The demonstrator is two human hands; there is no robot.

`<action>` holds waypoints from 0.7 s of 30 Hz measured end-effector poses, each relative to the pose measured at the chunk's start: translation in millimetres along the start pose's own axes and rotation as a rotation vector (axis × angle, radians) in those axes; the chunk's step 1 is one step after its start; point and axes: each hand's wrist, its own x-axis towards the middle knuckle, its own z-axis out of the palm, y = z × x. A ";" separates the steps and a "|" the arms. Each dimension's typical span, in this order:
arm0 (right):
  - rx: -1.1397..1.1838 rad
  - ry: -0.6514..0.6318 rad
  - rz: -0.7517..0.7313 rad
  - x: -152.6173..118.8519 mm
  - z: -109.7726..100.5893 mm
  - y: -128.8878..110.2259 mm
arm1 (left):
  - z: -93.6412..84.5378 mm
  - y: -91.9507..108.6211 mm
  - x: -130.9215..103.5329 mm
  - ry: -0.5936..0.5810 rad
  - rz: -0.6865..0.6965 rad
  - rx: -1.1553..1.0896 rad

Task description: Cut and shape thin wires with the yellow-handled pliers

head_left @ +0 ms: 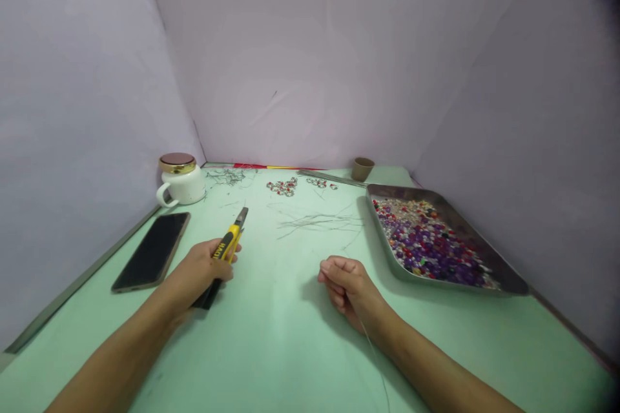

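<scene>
My left hand (206, 271) is wrapped round a yellow and black cutter (227, 246), its metal tip pointing up and away over the green table (276, 348). To the right, my right hand (349, 287) is closed in a pinch at the middle of the table. A thin wire (376, 361) trails from below that hand toward the near edge. Farther back lie several loose thin wires (320, 222). Beyond them are small linked pieces with red beads (282, 187) and a smaller group of beaded pieces (322, 184).
A metal tray (504, 274) of mixed beads stands at the right. At the left are a phone (152, 251) and a white lidded mug (186, 186). A small brown cup (362, 169), a bundle of rods (332, 177) and tangled wire bits (227, 176) lie at the back.
</scene>
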 end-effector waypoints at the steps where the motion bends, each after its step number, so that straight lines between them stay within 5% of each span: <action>1: 0.005 -0.012 -0.004 0.7 -0.4 0.4 | 0.4 -1.7 1.3 0.013 0.047 0.132; 4: 0.015 -0.027 0.010 2.7 -1.4 1.6 | 13.7 -7.3 -0.3 0.030 0.160 0.557; 8: 0.003 -0.075 0.064 4.3 -2.8 2.4 | 35.4 -14.1 -6.5 0.120 0.234 0.860; 21: -0.105 -0.107 0.130 6.7 -0.1 -1.1 | 40.2 -21.0 -3.8 0.213 0.320 0.995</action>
